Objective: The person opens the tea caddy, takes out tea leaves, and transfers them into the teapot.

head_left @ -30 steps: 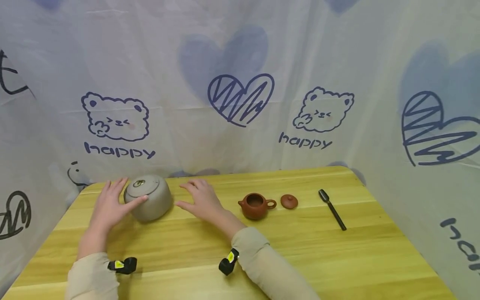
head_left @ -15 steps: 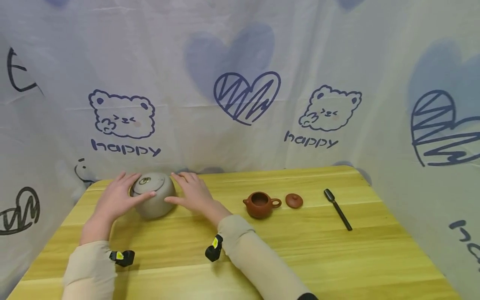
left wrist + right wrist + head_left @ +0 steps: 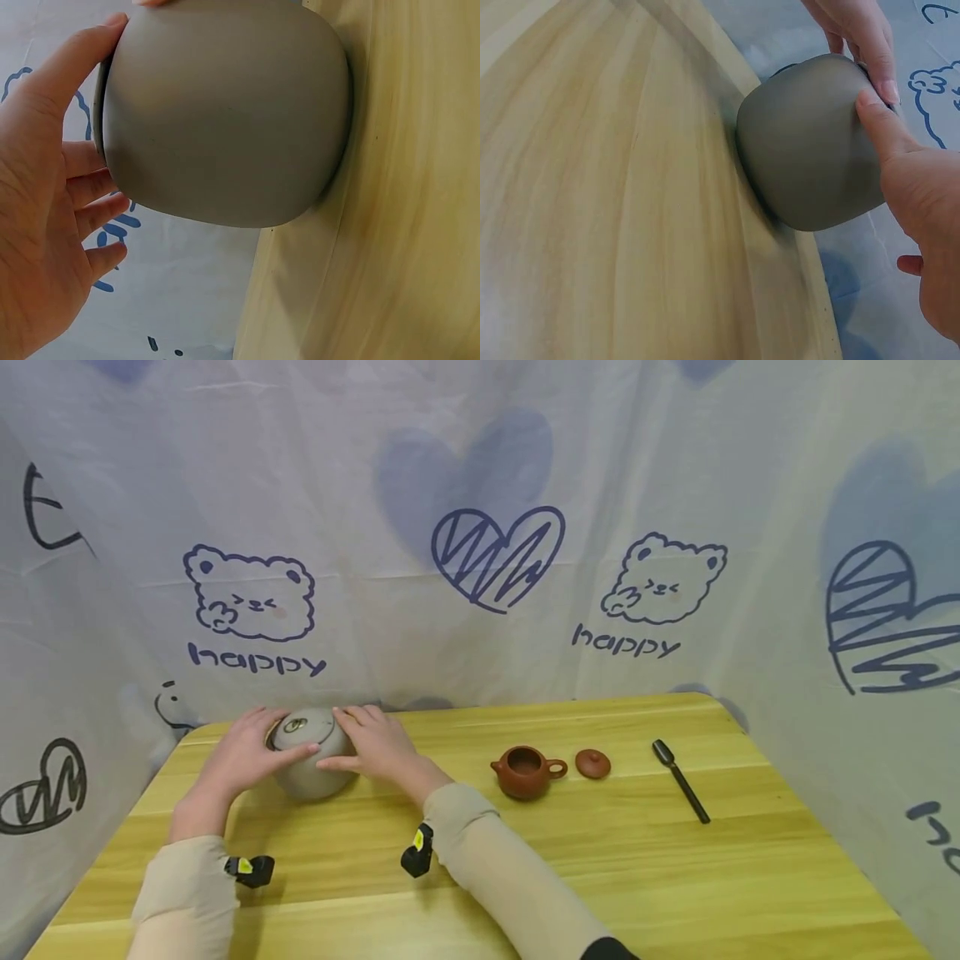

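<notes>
Lower left in the head view, I see the grey jar [image 3: 310, 781] between the left hand [image 3: 243, 753], fingers curled round its lid [image 3: 311, 731], and the right hand [image 3: 380, 747], gripping its side.

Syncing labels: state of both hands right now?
Left hand: closed, gripping the round grey ceramic-looking lid by its rim.
Right hand: closed, holding the rounded grey ceramic-looking jar.

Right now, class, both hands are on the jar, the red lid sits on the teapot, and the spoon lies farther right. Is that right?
Not quite: the red lid is off the teapot. The head view shows it on the table, between the teapot and the spoon. The rest stands: left hand and right hand are on the jar, and the spoon lies farther right.
</notes>
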Motion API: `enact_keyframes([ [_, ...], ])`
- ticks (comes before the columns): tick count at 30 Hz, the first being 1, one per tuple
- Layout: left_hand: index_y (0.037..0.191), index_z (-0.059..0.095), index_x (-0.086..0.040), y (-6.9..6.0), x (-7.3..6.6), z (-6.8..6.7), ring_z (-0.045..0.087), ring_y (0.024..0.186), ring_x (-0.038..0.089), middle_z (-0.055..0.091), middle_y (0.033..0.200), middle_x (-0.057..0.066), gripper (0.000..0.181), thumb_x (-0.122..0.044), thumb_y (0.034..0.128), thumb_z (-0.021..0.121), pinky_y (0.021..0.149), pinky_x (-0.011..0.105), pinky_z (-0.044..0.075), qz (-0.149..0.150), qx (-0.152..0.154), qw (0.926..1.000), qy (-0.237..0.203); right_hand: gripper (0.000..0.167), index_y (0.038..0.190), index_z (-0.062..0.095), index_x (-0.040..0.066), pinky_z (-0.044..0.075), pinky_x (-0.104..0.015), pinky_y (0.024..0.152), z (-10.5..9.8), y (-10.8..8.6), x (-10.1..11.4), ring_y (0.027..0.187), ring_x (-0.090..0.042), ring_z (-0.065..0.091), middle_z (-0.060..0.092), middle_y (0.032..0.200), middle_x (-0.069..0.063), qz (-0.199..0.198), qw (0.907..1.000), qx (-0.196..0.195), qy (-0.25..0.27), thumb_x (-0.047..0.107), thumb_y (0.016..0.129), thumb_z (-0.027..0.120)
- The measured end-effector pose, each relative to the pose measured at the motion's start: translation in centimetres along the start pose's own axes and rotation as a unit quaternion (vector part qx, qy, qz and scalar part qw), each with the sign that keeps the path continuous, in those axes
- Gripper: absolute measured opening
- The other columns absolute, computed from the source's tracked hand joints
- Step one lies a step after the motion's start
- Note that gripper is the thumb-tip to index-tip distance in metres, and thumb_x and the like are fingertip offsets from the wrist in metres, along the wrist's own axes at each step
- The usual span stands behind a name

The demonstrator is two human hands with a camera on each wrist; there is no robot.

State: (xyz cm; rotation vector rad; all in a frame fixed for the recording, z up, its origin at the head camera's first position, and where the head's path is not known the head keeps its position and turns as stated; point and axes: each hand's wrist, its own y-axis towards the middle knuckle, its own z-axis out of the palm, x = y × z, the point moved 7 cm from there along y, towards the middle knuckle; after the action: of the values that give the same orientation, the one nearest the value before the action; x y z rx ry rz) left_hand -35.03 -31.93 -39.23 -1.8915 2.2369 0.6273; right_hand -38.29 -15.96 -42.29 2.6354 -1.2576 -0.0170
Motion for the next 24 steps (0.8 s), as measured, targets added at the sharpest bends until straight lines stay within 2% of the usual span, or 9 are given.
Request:
enact_keyframes([
  [5, 0.136, 0.052, -0.001, 0.0, 0.1, 0.5, 0.038, 0.131, 0.048, 0.048, 0.141, 0.027, 0.086, -0.065, 0.0802, 0.067, 0.105, 0.067, 0.031, -0.007, 0.006, 0.9997, -0.021, 0.095, 0.154, 0.03, 0.022, 0.04, -0.036, 0.112, 0.1, 0.0, 0.0, 0.14, -0.014, 0.036, 0.038, 0.155, 0.006, 0.001, 0.9999, 0.004, -0.016, 0.082, 0.081, 0.042],
  [9, 0.134, 0.053, 0.0, -0.1, 0.2, 0.4, 0.038, 0.13, 0.049, 0.049, 0.139, 0.028, 0.085, -0.063, 0.0795, 0.069, 0.104, 0.067, 0.031, -0.01, -0.005, 0.9997, -0.022, 0.094, 0.153, 0.032, 0.023, 0.039, -0.036, 0.112, -0.1, 0.0, 0.1, 0.142, -0.014, 0.034, 0.037, 0.155, 0.006, 0.002, 0.9998, -0.002, -0.021, 0.082, 0.081, 0.042],
  [17, 0.132, 0.053, 0.004, 0.0, -0.1, -0.3, 0.037, 0.129, 0.05, 0.051, 0.137, 0.03, 0.086, -0.061, 0.0784, 0.071, 0.104, 0.067, 0.03, -0.007, -0.017, 0.9998, -0.005, 0.095, 0.155, 0.026, 0.025, 0.033, -0.037, 0.118, -0.5, 0.0, 0.4, 0.149, -0.015, 0.026, 0.027, 0.162, 0.007, 0.015, 0.9991, 0.023, -0.033, 0.084, 0.082, 0.038],
  [24, 0.131, 0.053, 0.006, 0.0, -0.5, -0.5, 0.038, 0.127, 0.05, 0.051, 0.135, 0.032, 0.088, -0.062, 0.0778, 0.071, 0.103, 0.067, 0.029, -0.004, -0.037, 0.9992, 0.014, 0.096, 0.156, 0.024, 0.025, 0.03, -0.036, 0.12, -0.4, 0.4, 0.2, 0.151, -0.015, 0.022, 0.025, 0.163, 0.006, 0.021, 0.9989, 0.036, -0.019, 0.082, 0.081, 0.04],
])
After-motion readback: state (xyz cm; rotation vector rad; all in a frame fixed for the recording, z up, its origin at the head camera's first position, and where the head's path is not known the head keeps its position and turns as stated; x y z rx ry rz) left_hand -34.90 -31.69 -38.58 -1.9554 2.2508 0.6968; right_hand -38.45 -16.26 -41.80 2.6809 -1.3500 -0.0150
